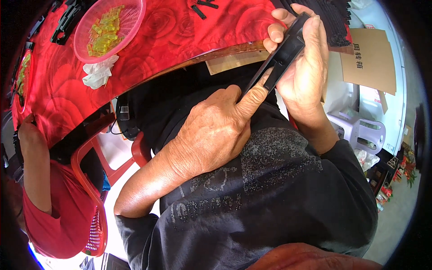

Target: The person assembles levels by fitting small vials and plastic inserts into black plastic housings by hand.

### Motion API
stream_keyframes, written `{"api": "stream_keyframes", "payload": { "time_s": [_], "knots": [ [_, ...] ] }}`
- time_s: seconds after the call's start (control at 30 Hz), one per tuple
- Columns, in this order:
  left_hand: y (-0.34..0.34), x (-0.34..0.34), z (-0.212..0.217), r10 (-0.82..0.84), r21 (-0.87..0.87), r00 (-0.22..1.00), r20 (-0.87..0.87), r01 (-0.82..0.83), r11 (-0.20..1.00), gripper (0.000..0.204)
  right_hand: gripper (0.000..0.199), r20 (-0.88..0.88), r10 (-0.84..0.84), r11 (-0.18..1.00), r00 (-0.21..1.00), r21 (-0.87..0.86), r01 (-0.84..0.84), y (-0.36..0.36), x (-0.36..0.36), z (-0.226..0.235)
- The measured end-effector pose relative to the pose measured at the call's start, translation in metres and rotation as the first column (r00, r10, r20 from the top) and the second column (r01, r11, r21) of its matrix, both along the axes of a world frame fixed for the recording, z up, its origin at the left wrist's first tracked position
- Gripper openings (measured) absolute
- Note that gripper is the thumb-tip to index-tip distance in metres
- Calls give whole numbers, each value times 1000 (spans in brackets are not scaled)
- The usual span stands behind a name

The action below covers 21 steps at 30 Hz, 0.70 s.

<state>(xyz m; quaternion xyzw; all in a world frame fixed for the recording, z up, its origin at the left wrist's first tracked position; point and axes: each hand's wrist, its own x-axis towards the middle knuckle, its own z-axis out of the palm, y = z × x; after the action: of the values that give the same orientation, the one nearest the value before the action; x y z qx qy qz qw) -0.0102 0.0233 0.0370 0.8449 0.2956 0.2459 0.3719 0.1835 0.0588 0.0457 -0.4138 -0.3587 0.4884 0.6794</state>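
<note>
In front of the torso, by the worktop's edge, a long black part slants between both hands. The right hand's grip wraps its upper end; the left hand's pinches its lower end. Slack fingers (the sides look smooth) could let it slip lapward, short of the pink basket.

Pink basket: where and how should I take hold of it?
I'd grip the pink basket by its right rim, coming from the right: the inner wall there shows bare mesh, while the yellow pieces heap further left. The near rim looks worse, with white tissue beside it.
</note>
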Motion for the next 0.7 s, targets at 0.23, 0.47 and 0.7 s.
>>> {"api": "stream_keyframes", "payload": {
  "time_s": [0.23, 0.47, 0.7],
  "knots": [
    [-4, 4, 4, 22, 51, 999, -47, -19, 998, 81, 37, 38, 46, 999, 998, 18, -47, -6, 3, 7],
    [1, 5, 1, -9, -11, 1000, 5, 9, 1000, 71, 35, 10, 73, 997, 997, -9, -73, -6, 7, 4],
    [-1, -6, -16, 9, -40, 993, 115, -4, 999, 57, 30, -232, 312, 914, 921, 338, -224, 9, -22, -9]
  ]
}}
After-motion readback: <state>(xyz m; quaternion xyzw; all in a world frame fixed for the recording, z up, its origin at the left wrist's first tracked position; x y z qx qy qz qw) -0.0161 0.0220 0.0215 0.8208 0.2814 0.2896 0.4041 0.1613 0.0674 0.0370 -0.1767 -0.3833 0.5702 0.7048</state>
